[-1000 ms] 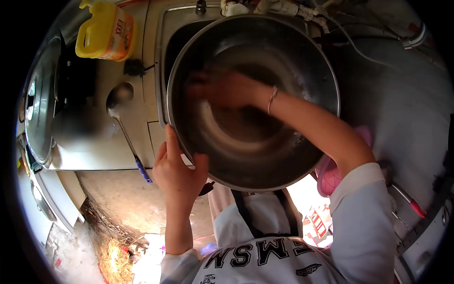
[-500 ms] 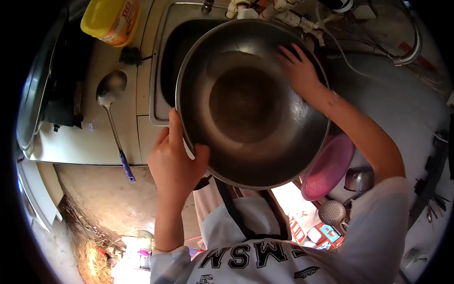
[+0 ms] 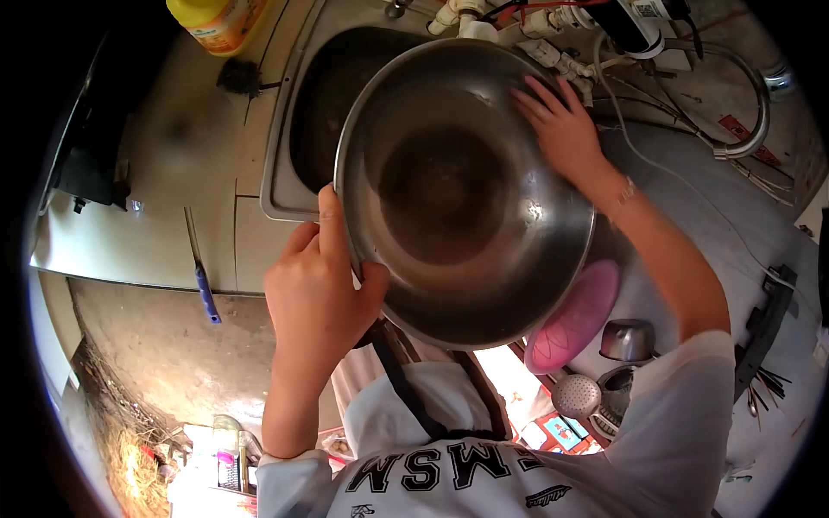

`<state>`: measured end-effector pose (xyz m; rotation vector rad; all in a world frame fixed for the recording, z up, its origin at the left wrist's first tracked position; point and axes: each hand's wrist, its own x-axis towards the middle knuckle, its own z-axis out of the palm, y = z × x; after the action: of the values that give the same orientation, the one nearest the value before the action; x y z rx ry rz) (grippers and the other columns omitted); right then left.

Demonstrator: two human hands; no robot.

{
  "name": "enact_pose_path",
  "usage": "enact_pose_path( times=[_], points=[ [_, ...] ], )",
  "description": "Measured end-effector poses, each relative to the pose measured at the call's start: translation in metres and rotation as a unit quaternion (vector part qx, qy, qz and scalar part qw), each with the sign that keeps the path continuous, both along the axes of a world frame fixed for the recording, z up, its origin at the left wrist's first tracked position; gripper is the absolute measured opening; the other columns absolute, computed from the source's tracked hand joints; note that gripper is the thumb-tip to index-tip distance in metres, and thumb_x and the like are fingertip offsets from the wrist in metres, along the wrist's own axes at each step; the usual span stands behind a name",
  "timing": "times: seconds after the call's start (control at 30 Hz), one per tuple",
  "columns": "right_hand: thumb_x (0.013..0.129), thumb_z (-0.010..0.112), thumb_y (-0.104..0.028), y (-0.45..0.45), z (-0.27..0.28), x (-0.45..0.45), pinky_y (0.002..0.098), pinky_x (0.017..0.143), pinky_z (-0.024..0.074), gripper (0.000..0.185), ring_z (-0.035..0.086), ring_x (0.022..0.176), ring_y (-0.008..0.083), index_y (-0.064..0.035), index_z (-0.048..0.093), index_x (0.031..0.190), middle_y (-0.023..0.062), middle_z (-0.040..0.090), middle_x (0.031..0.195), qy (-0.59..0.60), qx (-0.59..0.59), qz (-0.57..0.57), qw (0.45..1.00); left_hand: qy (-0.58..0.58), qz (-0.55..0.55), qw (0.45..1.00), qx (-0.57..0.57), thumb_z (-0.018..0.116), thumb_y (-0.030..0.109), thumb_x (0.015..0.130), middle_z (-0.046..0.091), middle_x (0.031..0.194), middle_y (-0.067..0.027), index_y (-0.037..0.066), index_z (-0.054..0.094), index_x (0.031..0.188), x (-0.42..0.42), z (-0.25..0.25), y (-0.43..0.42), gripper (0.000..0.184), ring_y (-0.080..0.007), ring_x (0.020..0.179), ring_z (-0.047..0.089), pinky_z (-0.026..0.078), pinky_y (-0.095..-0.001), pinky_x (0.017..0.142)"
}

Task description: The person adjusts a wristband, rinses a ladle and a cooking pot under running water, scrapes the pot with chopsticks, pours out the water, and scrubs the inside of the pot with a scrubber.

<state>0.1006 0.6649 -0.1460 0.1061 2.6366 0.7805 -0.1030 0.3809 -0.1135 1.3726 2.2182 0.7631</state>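
Note:
A large metal wok (image 3: 449, 298) is tilted over the sink (image 3: 272, 194), its inside facing me, with a darker round patch at the bottom. My left hand (image 3: 319, 281) is closed on its left edge, thumb over the rim and index finger along the outside. A bit of dark handle shows below that hand. My right hand (image 3: 566, 129) lies against the upper right inner wall, fingers stretched and slightly apart. Nothing shows in it, though its palm side is hidden.
A yellow tub (image 3: 220, 26), a dark scrubber (image 3: 237, 78) and a blue-handled utensil (image 3: 205, 289) are on the left counter. White pipes (image 3: 553, 60) and a curved faucet (image 3: 756, 129) stand behind. At right are a pink basin (image 3: 574, 319), a metal pot (image 3: 628, 339) and a strainer (image 3: 576, 396).
My right hand has shifted slightly up and right along the wok's inner wall. The wok has turned a little in view, with my left hand still holding its edge. The camera view has shifted.

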Motion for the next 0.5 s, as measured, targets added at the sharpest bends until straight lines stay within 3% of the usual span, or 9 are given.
enact_pose_path(
  times=[0.07,0.13,0.27,0.33,0.4,0.47,0.5],
  points=[
    [0.077,0.053,-0.015,0.033,-0.039,-0.04,0.0388,0.11,0.0216,0.051,0.035,0.128,0.0142,-0.0148,0.049,0.128,-0.0018,0.041,0.137,0.091,-0.184,0.068,0.976,0.005,-0.012,1.0,0.005,0.06,0.008,0.059,0.054,0.058,-0.0071,-0.009,0.044,0.121,-0.001,-0.001,0.006,0.066,-0.021,0.061,0.058,0.045,-0.0303,0.048],
    [0.077,0.055,-0.015,0.017,-0.059,-0.081,0.0363,0.11,0.0236,0.056,0.035,0.128,0.0117,-0.0192,0.044,0.131,-0.0052,0.039,0.138,0.072,-0.274,0.198,0.938,0.012,-0.023,1.0,-0.013,0.06,0.009,0.06,0.054,0.056,-0.0063,-0.009,0.042,0.122,0.001,0.0,0.008,0.067,-0.0202,0.063,0.058,0.045,-0.0305,0.047],
    [0.076,0.056,-0.015,0.004,-0.058,-0.074,0.0384,0.109,0.0257,0.059,0.036,0.128,0.0143,-0.0193,0.04,0.133,-0.0042,0.041,0.136,0.026,-0.265,0.211,0.941,0.005,-0.017,1.0,-0.004,0.061,0.009,0.06,0.054,0.057,-0.0058,-0.008,0.042,0.123,0.002,-0.004,0.002,0.068,-0.0204,0.064,0.058,0.045,-0.0311,0.048],
    [0.076,0.056,-0.012,0.015,-0.049,-0.027,0.0389,0.107,0.0278,0.059,0.036,0.127,0.0178,-0.0177,0.04,0.133,0.0011,0.044,0.134,-0.003,-0.259,0.101,0.961,0.015,-0.005,1.0,0.008,0.062,0.01,0.06,0.054,0.058,-0.0054,-0.006,0.044,0.122,0.003,-0.005,0.003,0.066,-0.0206,0.065,0.059,0.045,-0.0313,0.049],
    [0.076,0.055,-0.013,0.008,-0.029,0.02,0.0395,0.104,0.0309,0.055,0.038,0.125,0.0224,-0.0155,0.045,0.13,0.0057,0.046,0.131,-0.154,-0.186,0.017,0.97,0.011,0.003,1.0,0.006,0.062,0.01,0.061,0.054,0.058,-0.0051,-0.005,0.045,0.122,0.005,-0.005,0.004,0.065,-0.0204,0.066,0.059,0.045,-0.0311,0.049],
    [0.074,0.055,-0.014,-0.022,0.003,0.046,0.0394,0.102,0.0331,0.048,0.04,0.123,0.0252,-0.0153,0.053,0.123,0.0086,0.05,0.127,-0.295,-0.231,-0.052,0.926,0.009,0.02,1.0,0.005,0.062,0.009,0.061,0.054,0.058,-0.0048,-0.004,0.046,0.121,0.008,-0.005,0.004,0.064,-0.0202,0.066,0.059,0.045,-0.0309,0.049],
    [0.074,0.054,-0.015,-0.042,0.014,0.054,0.0388,0.101,0.0336,0.045,0.039,0.124,0.0248,-0.0158,0.055,0.12,0.0088,0.051,0.126,-0.323,-0.29,-0.16,0.886,0.009,0.025,1.0,0.016,0.062,0.009,0.061,0.054,0.058,-0.0047,-0.004,0.046,0.121,0.01,-0.006,0.005,0.064,-0.0199,0.066,0.059,0.045,-0.0308,0.049]
  ],
)
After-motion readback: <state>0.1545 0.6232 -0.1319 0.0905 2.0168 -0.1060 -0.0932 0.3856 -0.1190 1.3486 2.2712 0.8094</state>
